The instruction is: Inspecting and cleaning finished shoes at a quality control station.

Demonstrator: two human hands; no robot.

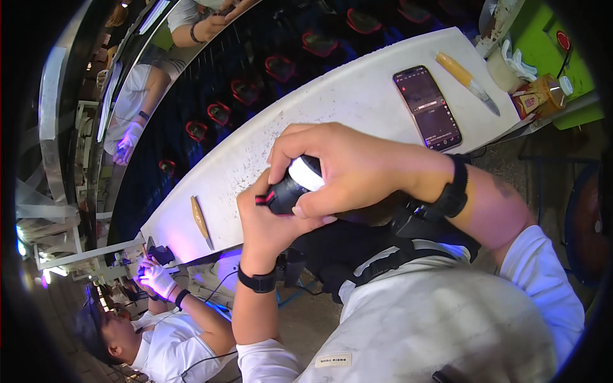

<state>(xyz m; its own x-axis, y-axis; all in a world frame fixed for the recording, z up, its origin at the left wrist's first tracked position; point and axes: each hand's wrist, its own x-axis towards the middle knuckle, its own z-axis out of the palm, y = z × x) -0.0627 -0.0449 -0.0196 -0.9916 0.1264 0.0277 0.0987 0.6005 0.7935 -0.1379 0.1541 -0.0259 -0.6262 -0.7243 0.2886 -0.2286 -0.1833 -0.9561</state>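
Between my two hands, above the white worktop [345, 80], is a small rounded black object [287, 196] with a shiny white band and a red-edged tip. Its exact kind I cannot make out. My right hand [351, 159] curls over the top and right side, thumb and fingers pressed around it. From below and the left, my left hand [265, 226] grips it too, its fingers partly hidden behind the object. A knife with a wooden handle [197, 214] lies on the worktop to the left of my hands.
Right of my hands lie a phone [418, 102] and a larger yellow-handled knife [456, 70]. Beyond them stand a jar [543, 96] and a white cloth or glove [518, 62]. Several red-rimmed dark pieces [280, 69] line the far side. A gloved co-worker [179, 332] works lower left.
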